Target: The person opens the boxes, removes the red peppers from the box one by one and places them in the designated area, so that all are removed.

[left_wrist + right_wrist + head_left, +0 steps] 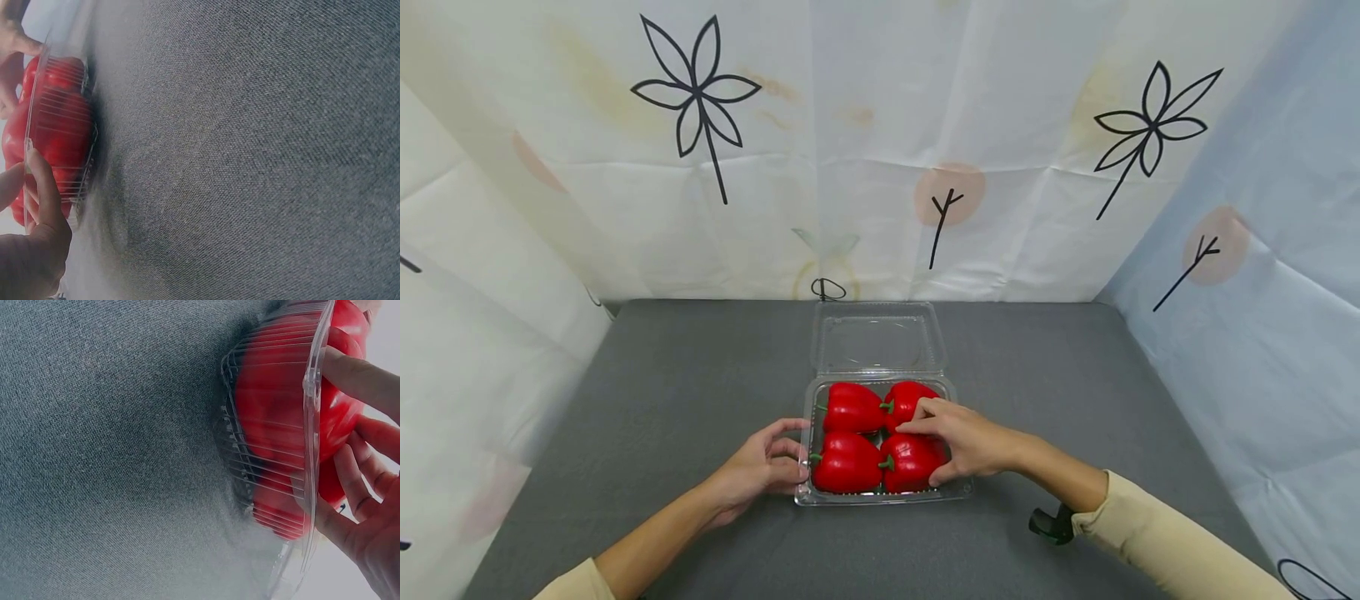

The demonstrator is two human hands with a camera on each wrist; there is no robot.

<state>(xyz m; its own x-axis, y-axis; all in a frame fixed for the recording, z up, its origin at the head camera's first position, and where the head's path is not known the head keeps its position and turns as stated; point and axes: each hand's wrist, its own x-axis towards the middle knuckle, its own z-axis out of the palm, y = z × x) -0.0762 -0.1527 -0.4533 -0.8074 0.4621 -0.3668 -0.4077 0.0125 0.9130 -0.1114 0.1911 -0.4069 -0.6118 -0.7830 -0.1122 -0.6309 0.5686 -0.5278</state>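
Observation:
Several red bell peppers with green stems sit in two rows in a clear plastic clamshell container (880, 499) on the table. My left hand (760, 471) pinches the container's left rim, thumb and fingers on either side of it in the left wrist view. With curled fingers, my right hand (962, 437) grips the front right bell pepper (908, 467), its thumb at the near side and its fingertips at the far side. Behind it lies the back right bell pepper (904, 398), partly covered by that hand. The back left bell pepper (853, 407) and front left bell pepper (847, 463) lie untouched.
The container's hinged lid (880, 337) lies folded back behind it, toward the far edge of the grey table (715, 367). Patterned white cloth (865, 150) hangs behind the table and along both sides. A dark band with a device (1052, 525) is on my right wrist.

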